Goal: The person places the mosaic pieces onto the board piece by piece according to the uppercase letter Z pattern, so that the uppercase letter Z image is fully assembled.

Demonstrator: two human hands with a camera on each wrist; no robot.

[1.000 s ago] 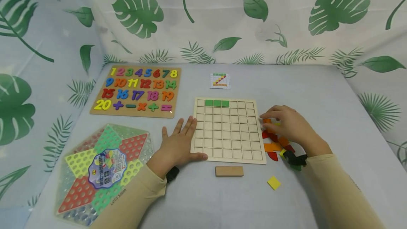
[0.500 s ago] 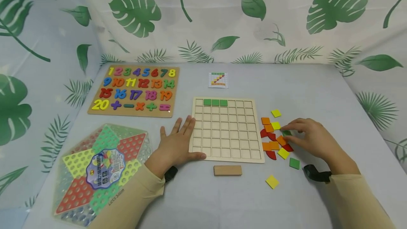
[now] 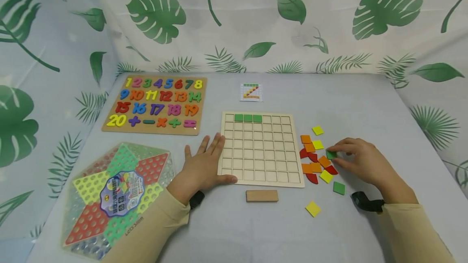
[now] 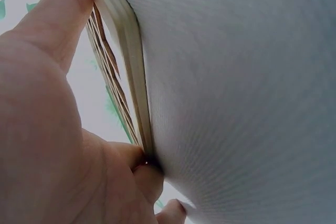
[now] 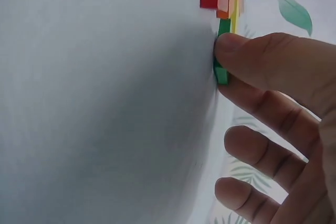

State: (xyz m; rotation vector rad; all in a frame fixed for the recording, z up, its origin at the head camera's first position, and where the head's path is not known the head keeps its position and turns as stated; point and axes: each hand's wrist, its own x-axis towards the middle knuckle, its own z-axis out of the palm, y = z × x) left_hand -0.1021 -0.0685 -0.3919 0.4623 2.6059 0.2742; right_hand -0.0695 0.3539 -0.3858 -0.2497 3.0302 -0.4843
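Observation:
A wooden grid board (image 3: 258, 149) lies in the middle of the table, with several green square tiles (image 3: 248, 118) set in its top row. My left hand (image 3: 202, 167) rests with spread fingers along the board's left edge, thumb at the lower left corner; the left wrist view shows the board's edge (image 4: 137, 77) against that hand. Right of the board, my right hand (image 3: 360, 159) pinches a green tile (image 3: 331, 155) between thumb and index finger. In the right wrist view this green tile (image 5: 223, 72) stands close at the cloth, other fingers loosely bent.
Orange tiles (image 3: 315, 168), yellow tiles (image 3: 326, 176), red quarter-round tiles (image 3: 312, 178) and another green tile lie by the right hand. A wooden block (image 3: 261, 196) sits below the board, a pattern card (image 3: 251, 92) above. Left are a number board (image 3: 155, 104) and a star-patterned game board (image 3: 117, 198).
My right hand has moved right, from over the orange tiles to a green tile, which it now pinches. The left hand stays at the board's edge.

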